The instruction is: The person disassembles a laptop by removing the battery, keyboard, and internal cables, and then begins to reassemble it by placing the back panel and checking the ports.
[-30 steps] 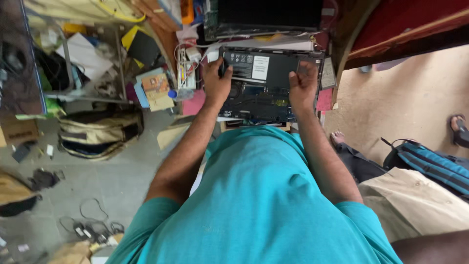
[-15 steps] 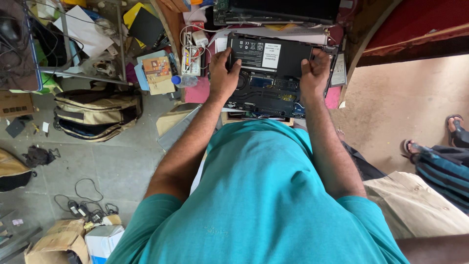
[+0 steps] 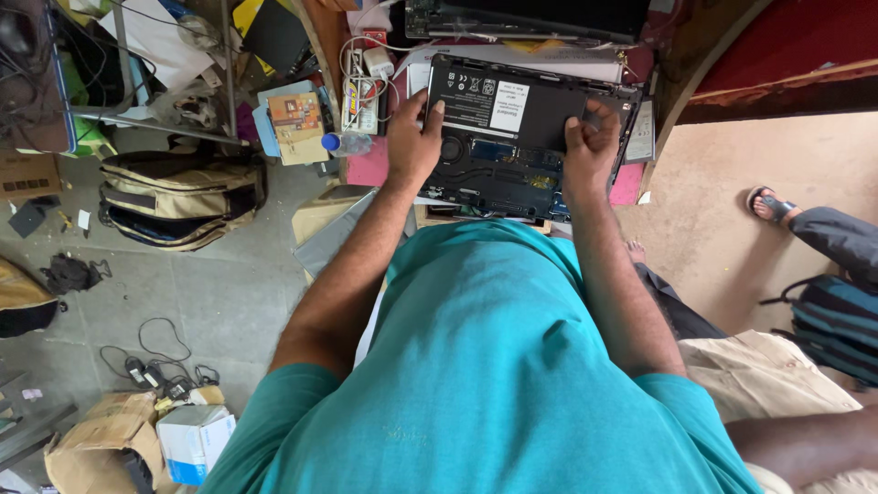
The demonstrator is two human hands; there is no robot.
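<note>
An opened black laptop [image 3: 521, 151] lies bottom-up on the desk, its long flat battery and circuit boards exposed. My left hand [image 3: 413, 139] rests on its left side, fingers spread near the round fan, the thumb on the battery's edge. My right hand [image 3: 590, 146] grips the laptop's right side, with the fingers curled over the battery's right end. My teal shirt hides the laptop's near edge.
Another laptop [image 3: 530, 18] sits behind the open one. A power strip with cables [image 3: 361, 87], a small bottle [image 3: 346, 144] and booklets crowd the desk's left. On the floor lie a tan backpack [image 3: 178, 197], cardboard boxes [image 3: 137, 439] and chargers. Another person's sandalled foot [image 3: 768, 203] and striped bag [image 3: 837, 325] are at right.
The view has tilted so the laptop sits lower in frame. Both hands stay on the laptop's sides; the right hand's fingers have curled onto the battery's right end.
</note>
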